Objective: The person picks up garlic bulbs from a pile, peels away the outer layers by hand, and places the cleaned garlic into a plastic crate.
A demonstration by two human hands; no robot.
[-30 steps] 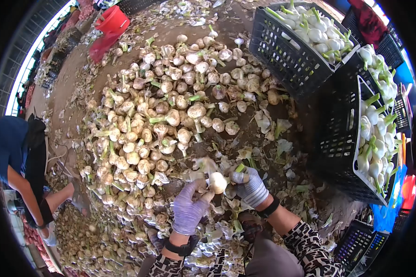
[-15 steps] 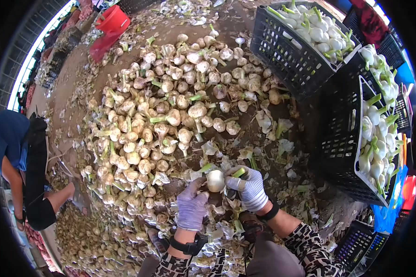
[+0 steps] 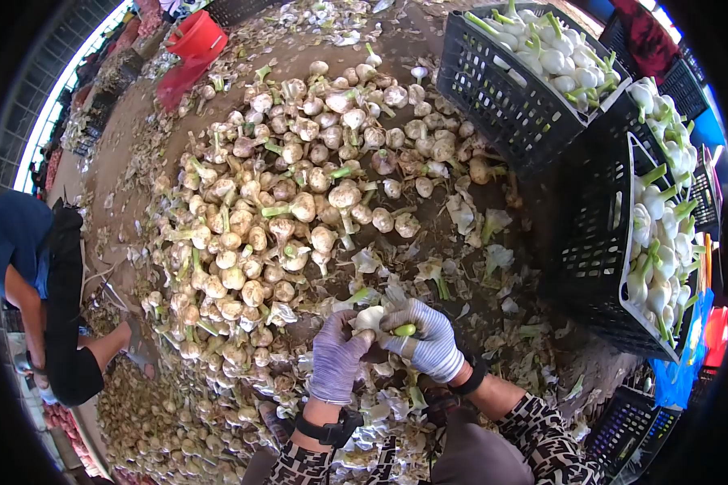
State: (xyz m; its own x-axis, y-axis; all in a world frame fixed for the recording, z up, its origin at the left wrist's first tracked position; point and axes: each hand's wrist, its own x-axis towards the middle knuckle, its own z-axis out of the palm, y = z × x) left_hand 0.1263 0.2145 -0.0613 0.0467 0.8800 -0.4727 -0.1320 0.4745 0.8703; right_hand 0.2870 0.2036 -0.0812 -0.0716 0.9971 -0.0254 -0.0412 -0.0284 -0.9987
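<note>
So the left hand (image 3: 336, 360) has the garlic (image 3: 370, 318) pinched between thumb and fingers, and the right hand (image 3: 434, 346) has its fingers curled round the green stem (image 3: 404, 330). My guess is the stem makes a decent handle while the left steadies the round end. It's all held low in front of the body, just beside the pile (image 3: 243, 234), probably so the arms don't stretch much. Crates (image 3: 493, 105) off to the right likely keep the white bulbs (image 3: 554, 61) off the floor (image 3: 120, 174).
</note>
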